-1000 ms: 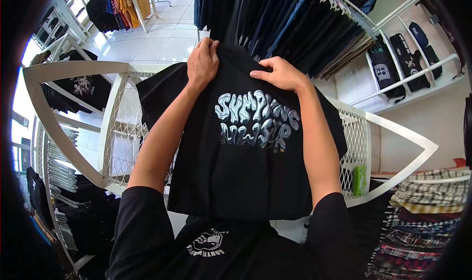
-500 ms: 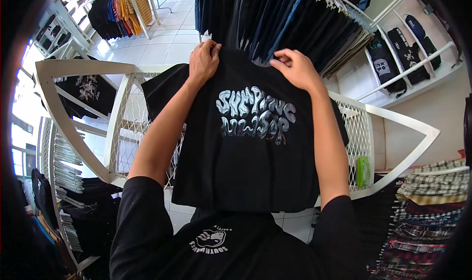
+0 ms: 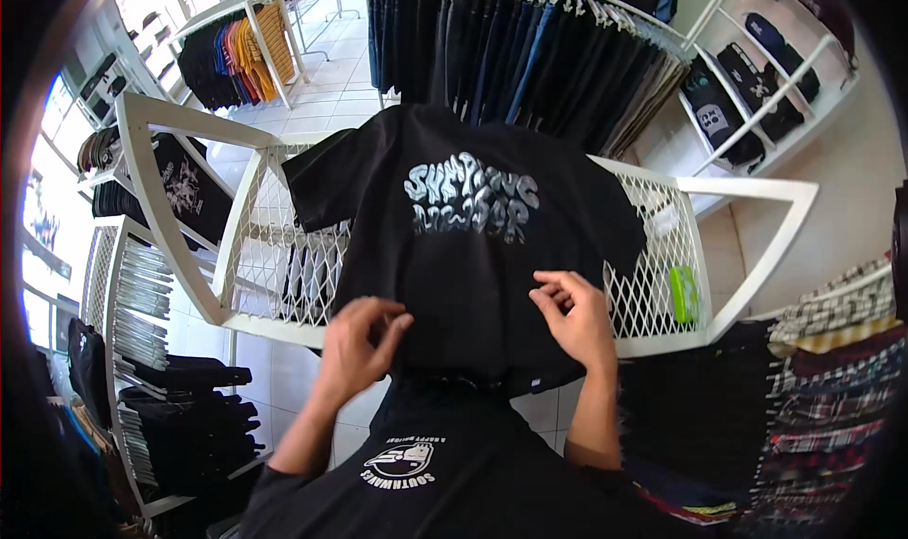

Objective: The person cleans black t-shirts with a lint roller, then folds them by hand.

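The white mesh basket [image 3: 757, 191] has a green item [image 3: 683, 293] at 3 o'clock, and the black T-shirt [image 3: 473, 255] drapes across its middle. At 6 o'clock, the left grip [image 3: 364, 340] and right grip [image 3: 572, 317] narrowly pinch the shirt's hem.

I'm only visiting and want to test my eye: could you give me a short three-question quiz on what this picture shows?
1. True or false: the black short-sleeved T-shirt with silver bubble lettering hangs on a hanger.
2. What lies on the white wire-mesh rack to the right of the shirt? A) small green box B) red cup C) scissors
3. Which part of the shirt are the left hand and right hand at?
Key: 1 false, it lies spread over the rack. 2 A. 3 its lower edge, nearest the person.
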Tool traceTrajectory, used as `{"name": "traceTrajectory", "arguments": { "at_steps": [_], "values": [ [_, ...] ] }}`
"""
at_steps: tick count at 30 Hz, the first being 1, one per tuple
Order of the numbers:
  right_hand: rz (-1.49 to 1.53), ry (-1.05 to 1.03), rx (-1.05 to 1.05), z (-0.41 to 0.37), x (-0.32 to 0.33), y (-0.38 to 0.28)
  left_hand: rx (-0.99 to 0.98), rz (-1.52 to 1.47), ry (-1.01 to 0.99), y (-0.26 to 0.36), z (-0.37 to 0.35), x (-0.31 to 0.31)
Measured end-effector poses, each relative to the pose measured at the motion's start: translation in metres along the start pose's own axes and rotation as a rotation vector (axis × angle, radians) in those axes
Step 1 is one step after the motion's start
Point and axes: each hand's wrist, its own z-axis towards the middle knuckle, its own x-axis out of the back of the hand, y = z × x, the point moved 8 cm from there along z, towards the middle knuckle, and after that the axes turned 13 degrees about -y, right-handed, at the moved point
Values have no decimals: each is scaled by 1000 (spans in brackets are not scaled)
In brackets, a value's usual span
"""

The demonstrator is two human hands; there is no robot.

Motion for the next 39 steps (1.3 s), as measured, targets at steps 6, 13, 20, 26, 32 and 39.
{"name": "traceTrajectory", "arguments": {
  "at_steps": [6, 13, 20, 26, 32, 39],
  "values": [
    [-202, 128, -35, -81, -38, -16, 108, -123, 7, 15, -79, -70],
    [-366, 205, -154, -120, -97, 21, -28, -102, -61, 53, -134, -100],
    [-129, 191, 27, -125, -114, 20, 4, -100, -101, 40, -161, -122],
    [278, 216, 80, -155, -110, -12, 0, 326, 60, 31, -159, -157],
    [300, 332, 141, -161, -98, -18, -78, 371, -3, 10, -163, -178],
    [77, 222, 17, -181, -96, -11, -130, 332, -111, 37, -181, -142]
  ]
}}
